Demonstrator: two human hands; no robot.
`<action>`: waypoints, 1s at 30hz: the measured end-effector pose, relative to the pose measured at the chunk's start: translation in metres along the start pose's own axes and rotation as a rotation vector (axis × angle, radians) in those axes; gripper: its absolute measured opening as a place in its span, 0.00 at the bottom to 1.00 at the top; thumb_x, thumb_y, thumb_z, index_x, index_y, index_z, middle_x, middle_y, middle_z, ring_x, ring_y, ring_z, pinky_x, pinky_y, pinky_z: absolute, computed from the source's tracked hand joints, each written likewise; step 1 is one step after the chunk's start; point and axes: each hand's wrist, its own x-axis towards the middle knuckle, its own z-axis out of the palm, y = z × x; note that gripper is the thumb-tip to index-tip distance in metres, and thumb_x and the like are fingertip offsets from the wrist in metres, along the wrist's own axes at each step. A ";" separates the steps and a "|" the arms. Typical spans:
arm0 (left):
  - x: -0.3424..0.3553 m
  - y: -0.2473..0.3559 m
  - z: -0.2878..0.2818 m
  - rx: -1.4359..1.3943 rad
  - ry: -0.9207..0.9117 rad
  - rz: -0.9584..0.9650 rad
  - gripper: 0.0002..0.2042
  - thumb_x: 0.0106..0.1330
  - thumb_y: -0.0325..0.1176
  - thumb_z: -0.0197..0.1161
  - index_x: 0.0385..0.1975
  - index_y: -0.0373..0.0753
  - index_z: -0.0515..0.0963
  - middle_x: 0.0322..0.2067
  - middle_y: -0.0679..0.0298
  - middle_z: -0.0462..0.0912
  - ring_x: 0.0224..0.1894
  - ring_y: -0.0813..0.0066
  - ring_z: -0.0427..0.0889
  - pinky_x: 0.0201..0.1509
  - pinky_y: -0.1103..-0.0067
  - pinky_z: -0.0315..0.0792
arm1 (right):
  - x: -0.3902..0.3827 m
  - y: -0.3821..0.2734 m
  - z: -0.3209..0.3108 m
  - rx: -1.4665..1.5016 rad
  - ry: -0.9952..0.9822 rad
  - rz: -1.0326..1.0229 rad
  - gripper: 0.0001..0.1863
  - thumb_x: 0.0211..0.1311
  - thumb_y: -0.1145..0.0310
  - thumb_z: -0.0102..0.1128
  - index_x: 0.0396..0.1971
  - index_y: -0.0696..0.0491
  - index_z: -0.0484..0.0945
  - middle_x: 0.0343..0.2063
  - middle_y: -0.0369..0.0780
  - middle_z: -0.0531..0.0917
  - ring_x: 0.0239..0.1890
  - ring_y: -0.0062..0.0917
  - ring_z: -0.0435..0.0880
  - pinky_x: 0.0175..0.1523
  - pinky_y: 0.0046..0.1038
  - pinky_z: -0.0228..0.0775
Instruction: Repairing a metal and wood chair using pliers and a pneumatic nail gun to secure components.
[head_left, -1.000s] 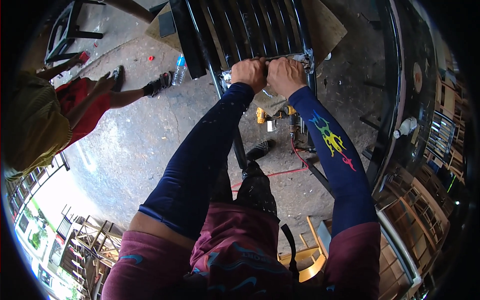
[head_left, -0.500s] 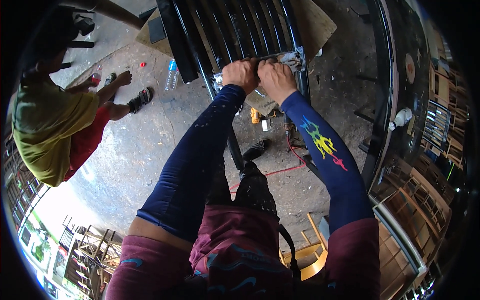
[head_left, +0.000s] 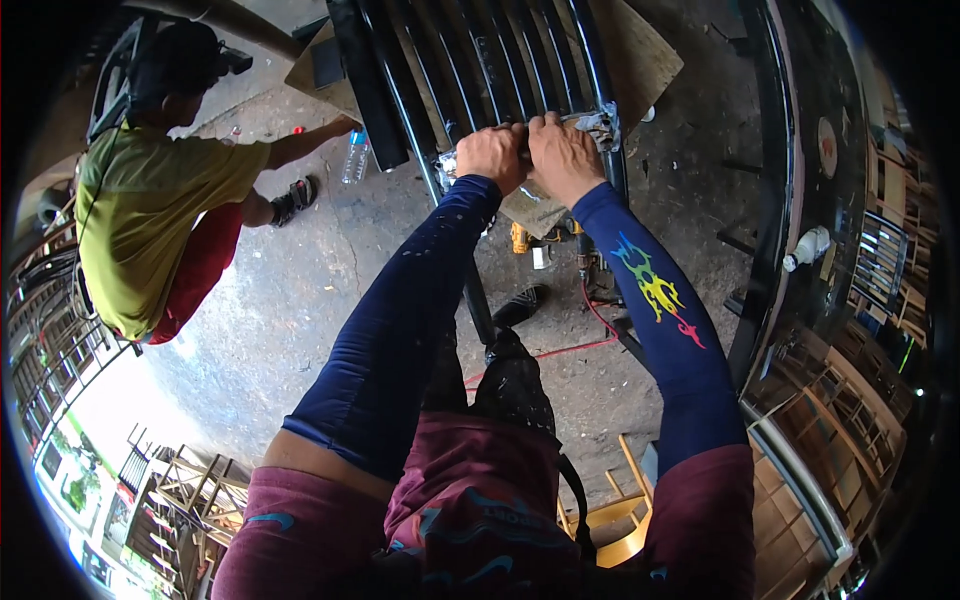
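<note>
A black slatted frame, like a chair back (head_left: 487,75), lies ahead of me. Whitish patches (head_left: 603,128) mark the two ends of its near rail. Side by side at that rail, my left hand (head_left: 490,157) and my right hand (head_left: 563,158) are closed, knuckles up and thumbs nearly touching. Their fingers curl down at the rail; whatever they hold is hidden beneath them. Both forearms wear dark blue sleeves.
At the left a person in a yellow-green shirt (head_left: 160,215) crouches, one hand at a plastic bottle (head_left: 355,160). A board (head_left: 650,65) lies under the frame. Below are a yellow power tool (head_left: 520,238) and a red hose (head_left: 570,348). A white bottle (head_left: 806,248) lies at right.
The crouching person has reached out toward the bottle and shows more fully. My hands stay at the rail, both still closed; the whole view has shifted slightly.
</note>
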 end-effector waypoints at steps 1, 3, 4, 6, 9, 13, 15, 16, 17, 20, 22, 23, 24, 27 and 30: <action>-0.001 -0.001 0.000 -0.021 0.010 0.009 0.19 0.62 0.53 0.64 0.44 0.46 0.80 0.39 0.61 0.88 0.43 0.59 0.87 0.43 0.66 0.81 | -0.001 0.001 0.001 -0.029 -0.073 -0.052 0.12 0.64 0.67 0.54 0.29 0.52 0.86 0.31 0.46 0.87 0.37 0.37 0.89 0.44 0.35 0.81; 0.004 -0.001 -0.004 0.012 -0.064 -0.034 0.19 0.62 0.50 0.64 0.49 0.48 0.79 0.42 0.61 0.87 0.43 0.58 0.87 0.43 0.65 0.81 | -0.003 0.008 0.000 0.041 -0.093 -0.088 0.12 0.65 0.66 0.54 0.29 0.53 0.86 0.31 0.47 0.87 0.37 0.38 0.89 0.43 0.34 0.81; 0.007 0.002 -0.006 0.041 -0.134 -0.070 0.21 0.61 0.47 0.64 0.53 0.50 0.79 0.44 0.60 0.87 0.43 0.57 0.87 0.43 0.65 0.82 | -0.002 0.008 -0.001 0.103 -0.112 -0.120 0.12 0.65 0.65 0.54 0.30 0.55 0.85 0.31 0.47 0.86 0.37 0.38 0.89 0.43 0.33 0.81; 0.005 0.005 -0.004 0.036 -0.123 -0.098 0.19 0.62 0.48 0.63 0.51 0.50 0.79 0.42 0.59 0.88 0.41 0.55 0.88 0.42 0.64 0.82 | 0.003 -0.001 0.000 0.172 -0.264 0.116 0.13 0.66 0.64 0.54 0.30 0.56 0.85 0.30 0.47 0.86 0.39 0.39 0.88 0.42 0.34 0.81; 0.003 0.000 -0.001 0.004 -0.077 -0.049 0.17 0.62 0.47 0.63 0.49 0.50 0.80 0.42 0.60 0.88 0.41 0.56 0.87 0.42 0.65 0.82 | -0.004 -0.007 -0.001 0.067 -0.070 0.124 0.11 0.66 0.66 0.54 0.34 0.56 0.84 0.31 0.48 0.87 0.37 0.37 0.89 0.41 0.34 0.82; 0.006 0.000 -0.002 -0.013 -0.065 -0.037 0.19 0.61 0.47 0.64 0.51 0.51 0.80 0.43 0.59 0.87 0.43 0.56 0.87 0.44 0.65 0.82 | -0.002 0.001 0.000 -0.020 -0.089 -0.125 0.11 0.67 0.68 0.53 0.35 0.56 0.84 0.31 0.48 0.87 0.36 0.37 0.89 0.41 0.34 0.82; 0.004 0.001 0.000 -0.004 -0.092 -0.069 0.19 0.61 0.48 0.64 0.51 0.51 0.80 0.44 0.60 0.87 0.43 0.56 0.87 0.44 0.65 0.81 | 0.001 -0.002 -0.001 0.095 -0.183 0.045 0.10 0.66 0.68 0.54 0.35 0.56 0.84 0.31 0.48 0.87 0.36 0.36 0.89 0.41 0.33 0.81; 0.004 0.001 -0.002 0.008 -0.122 -0.101 0.20 0.61 0.48 0.65 0.52 0.52 0.80 0.45 0.60 0.87 0.44 0.57 0.87 0.45 0.65 0.81 | 0.003 -0.003 -0.002 0.154 -0.228 0.131 0.10 0.65 0.68 0.54 0.34 0.56 0.84 0.31 0.47 0.87 0.36 0.35 0.89 0.42 0.32 0.81; 0.003 -0.001 0.000 0.003 -0.103 -0.090 0.21 0.61 0.49 0.65 0.53 0.52 0.80 0.46 0.61 0.87 0.44 0.57 0.87 0.46 0.65 0.81 | 0.001 -0.002 0.000 0.116 -0.191 0.110 0.11 0.65 0.66 0.55 0.34 0.55 0.84 0.31 0.47 0.87 0.38 0.35 0.89 0.41 0.33 0.80; 0.003 0.003 -0.003 -0.009 -0.097 -0.055 0.20 0.62 0.50 0.65 0.52 0.51 0.80 0.45 0.61 0.87 0.44 0.56 0.87 0.45 0.65 0.81 | -0.008 0.005 0.003 -0.015 -0.059 -0.046 0.12 0.65 0.65 0.55 0.34 0.54 0.84 0.30 0.47 0.87 0.38 0.36 0.89 0.41 0.35 0.80; 0.004 0.002 -0.005 -0.003 -0.109 -0.062 0.20 0.62 0.49 0.65 0.51 0.50 0.80 0.45 0.61 0.87 0.44 0.56 0.87 0.45 0.65 0.81 | -0.005 0.008 -0.001 0.001 -0.113 -0.132 0.12 0.65 0.65 0.55 0.36 0.55 0.84 0.33 0.46 0.87 0.37 0.37 0.89 0.42 0.36 0.80; 0.004 0.002 -0.006 0.007 -0.120 -0.064 0.20 0.62 0.49 0.64 0.51 0.50 0.80 0.44 0.61 0.87 0.44 0.56 0.87 0.44 0.65 0.81 | -0.004 0.009 0.001 -0.019 -0.213 -0.115 0.12 0.65 0.64 0.56 0.38 0.55 0.83 0.35 0.46 0.87 0.37 0.37 0.89 0.42 0.36 0.80; 0.003 0.000 -0.005 0.010 -0.117 -0.073 0.20 0.62 0.49 0.64 0.51 0.50 0.80 0.44 0.61 0.87 0.44 0.56 0.87 0.44 0.65 0.81 | 0.001 0.006 -0.001 -0.037 -0.306 -0.102 0.12 0.65 0.63 0.57 0.40 0.55 0.83 0.38 0.46 0.87 0.37 0.37 0.88 0.42 0.36 0.80; 0.003 0.005 -0.003 0.007 -0.059 -0.113 0.24 0.53 0.54 0.75 0.43 0.46 0.80 0.40 0.63 0.88 0.44 0.63 0.87 0.44 0.67 0.81 | 0.003 0.003 -0.005 0.138 -0.326 0.068 0.15 0.66 0.61 0.57 0.42 0.57 0.81 0.42 0.48 0.86 0.41 0.38 0.88 0.46 0.37 0.79; 0.003 0.006 -0.009 0.016 -0.104 -0.061 0.23 0.54 0.54 0.74 0.43 0.46 0.81 0.40 0.63 0.88 0.44 0.63 0.87 0.44 0.68 0.81 | -0.006 0.013 -0.002 0.215 -0.212 0.054 0.18 0.63 0.58 0.64 0.43 0.58 0.79 0.40 0.48 0.85 0.43 0.40 0.87 0.49 0.38 0.78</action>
